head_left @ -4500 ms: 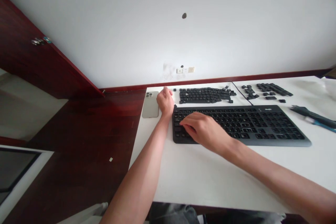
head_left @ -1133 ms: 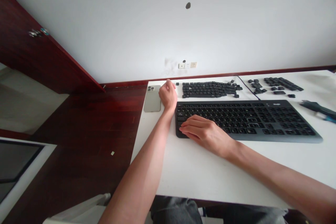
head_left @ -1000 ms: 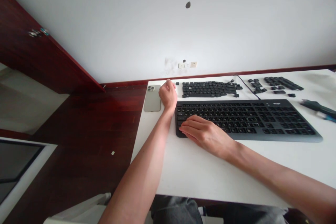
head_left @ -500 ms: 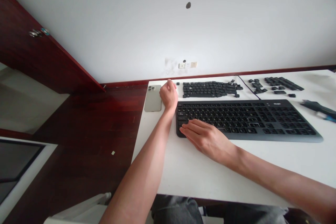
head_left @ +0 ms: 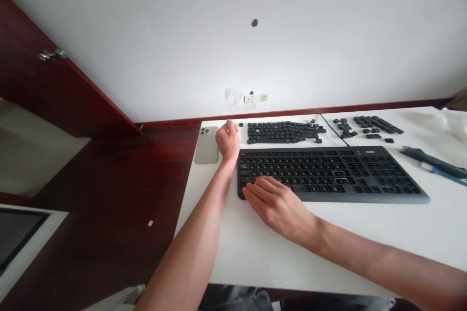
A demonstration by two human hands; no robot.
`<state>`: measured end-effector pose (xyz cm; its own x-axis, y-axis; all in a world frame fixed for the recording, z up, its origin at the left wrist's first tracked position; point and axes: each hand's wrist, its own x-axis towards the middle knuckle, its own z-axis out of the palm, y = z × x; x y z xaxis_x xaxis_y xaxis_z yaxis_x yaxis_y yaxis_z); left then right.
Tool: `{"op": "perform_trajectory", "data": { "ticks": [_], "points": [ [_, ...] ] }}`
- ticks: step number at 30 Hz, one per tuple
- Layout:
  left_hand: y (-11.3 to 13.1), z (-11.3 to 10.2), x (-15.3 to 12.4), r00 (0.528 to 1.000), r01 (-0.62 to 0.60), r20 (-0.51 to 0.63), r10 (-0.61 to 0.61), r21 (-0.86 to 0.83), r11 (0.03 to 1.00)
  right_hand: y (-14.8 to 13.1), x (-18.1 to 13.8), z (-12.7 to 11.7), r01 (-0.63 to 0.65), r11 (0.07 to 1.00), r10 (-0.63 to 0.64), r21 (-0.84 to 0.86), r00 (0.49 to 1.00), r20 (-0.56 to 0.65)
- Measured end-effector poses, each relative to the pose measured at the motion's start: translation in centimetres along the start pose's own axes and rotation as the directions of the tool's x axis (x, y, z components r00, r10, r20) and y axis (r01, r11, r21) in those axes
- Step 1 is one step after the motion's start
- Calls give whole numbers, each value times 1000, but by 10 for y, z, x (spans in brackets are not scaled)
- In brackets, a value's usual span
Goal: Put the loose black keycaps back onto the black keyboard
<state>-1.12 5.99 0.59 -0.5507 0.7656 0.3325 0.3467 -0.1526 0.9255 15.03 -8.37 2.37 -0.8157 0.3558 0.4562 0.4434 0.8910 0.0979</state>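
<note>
A black keyboard (head_left: 328,173) lies on the white table, most of its key sockets bare, with a few caps at its left end. My right hand (head_left: 275,204) rests over its lower left corner. The fingers are drawn together and point left, fingertips touching the end keys; anything under them is hidden. Beside the upper left corner of the keyboard, my left hand (head_left: 228,141) is curled closed, and I cannot see inside it. Loose black keycaps (head_left: 280,132) lie grouped in rows behind the keyboard.
A phone (head_left: 206,146) lies face down at the table's left edge. More loose keycaps (head_left: 377,124) sit at the back right. A black and blue tool (head_left: 434,161) lies right of the keyboard. A cable (head_left: 330,129) runs back from the keyboard toward the wall.
The view has shifted slightly, so the whole scene sits lower and further left. Both hands keep nearly the same places at the keyboard's left end.
</note>
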Motion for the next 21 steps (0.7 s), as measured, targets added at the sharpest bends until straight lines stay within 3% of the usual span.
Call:
{"op": "perform_trajectory", "data": {
  "ticks": [5,10,15,21],
  "points": [
    [1,0,0,1000,11,10,-11,7,1000,7,3,2,-77,987,81,140,997,-16],
    [-3,1,1,1000,11,4,-11,0,1000,28,17,-16,-161,944,173,288,985,-19],
    [-5,0,2,999,-28,20,27,33,999,96,40,-25,-308,902,335,303,942,-38],
    [-2,-1,3,1000,-1,15,0,42,999,181,68,-1,-370,899,376,235,926,17]
  ]
}}
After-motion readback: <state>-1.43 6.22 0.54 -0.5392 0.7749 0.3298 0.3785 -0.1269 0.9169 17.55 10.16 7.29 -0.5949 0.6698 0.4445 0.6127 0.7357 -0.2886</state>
